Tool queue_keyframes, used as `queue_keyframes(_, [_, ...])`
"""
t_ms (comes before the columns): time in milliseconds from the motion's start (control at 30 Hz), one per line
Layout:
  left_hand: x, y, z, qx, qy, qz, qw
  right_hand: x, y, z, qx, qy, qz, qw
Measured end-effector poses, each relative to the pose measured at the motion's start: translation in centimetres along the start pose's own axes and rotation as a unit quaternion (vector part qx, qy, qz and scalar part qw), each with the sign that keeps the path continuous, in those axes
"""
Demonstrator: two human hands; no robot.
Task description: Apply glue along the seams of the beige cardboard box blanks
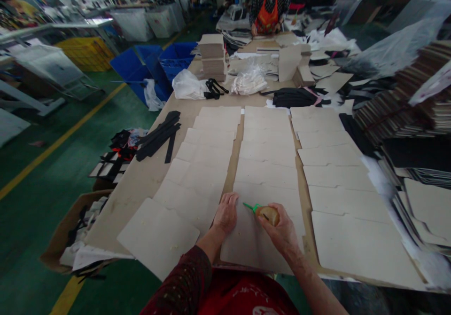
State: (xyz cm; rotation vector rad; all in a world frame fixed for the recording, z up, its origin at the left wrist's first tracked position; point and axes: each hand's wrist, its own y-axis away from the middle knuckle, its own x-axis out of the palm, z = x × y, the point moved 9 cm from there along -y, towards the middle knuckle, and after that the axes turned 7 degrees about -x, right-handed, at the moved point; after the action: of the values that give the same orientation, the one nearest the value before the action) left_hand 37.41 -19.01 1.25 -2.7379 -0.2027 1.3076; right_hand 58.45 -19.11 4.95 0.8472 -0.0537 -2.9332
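Observation:
In the head view, my right hand (282, 232) is wrapped round a squeeze bottle (268, 215) with amber contents and a green nozzle. The nozzle points left, over the nearest beige board (252, 247) of the middle column. My left hand (226, 211) rests on that board's left edge, fingers together and bent down; whether it pinches anything is hidden. Overlapping boards run away from me in three columns. At the front left, one board (160, 235) lies askew, with small pale spots on it.
Black strips (158, 136) lie on the table's left side. Stacked boards (212, 56), plastic bags and a black bundle (296, 97) stand farther back. Tall piles (416, 94) line the right. A cardboard box (59, 240) sits below left. Across the table stands a person in an orange apron (268, 16).

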Motion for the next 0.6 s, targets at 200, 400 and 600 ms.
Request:
queue_keyframes(200, [0.3,-0.1,0.2,0.004,-0.014,0.011,1.000,0.3,-0.2,-2.6,0.121,-0.248,-0.111,0.955])
queue_keyframes(400, [1.0,-0.2,0.5,0.010,-0.022,0.038,0.999,-5.9,-2.2,-5.8,0.140,-0.259,-0.213,0.932])
queue_keyframes(600, [1.1,-0.3,0.7,0.005,-0.020,0.048,0.999,-11.1,-3.0,-7.7,0.131,-0.159,-0.240,0.949])
